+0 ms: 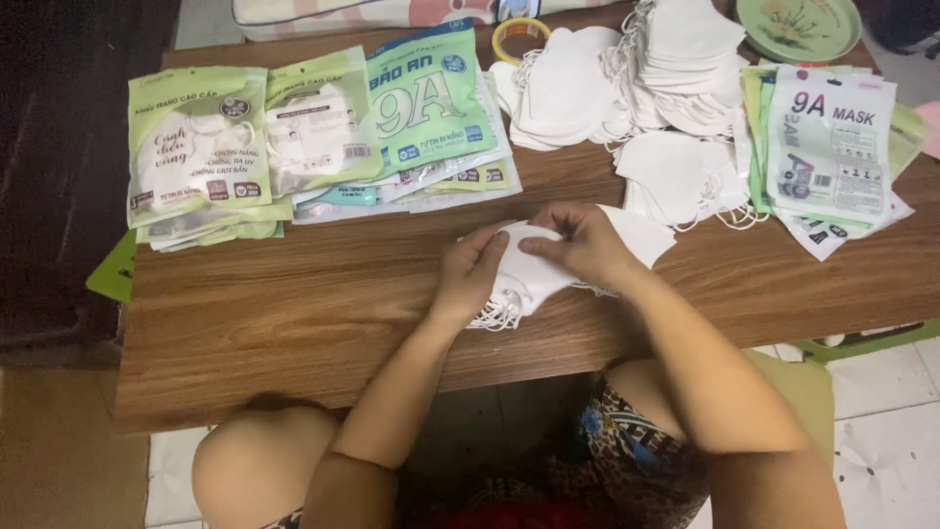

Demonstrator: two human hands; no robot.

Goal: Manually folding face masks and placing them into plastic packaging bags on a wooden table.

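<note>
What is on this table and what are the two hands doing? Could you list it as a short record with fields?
Surface: wooden table
Left hand: grips the near end of a small stack of white masks
Right hand: presses on top of the same stack
Loose masks: white mask piles at the far edge
Packets: green filled packets far left, flat empty packets far right
Other: tape roll, green plate

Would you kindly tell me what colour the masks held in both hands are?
The masks are plain white, ear loops too, seen best in the head view.
</note>
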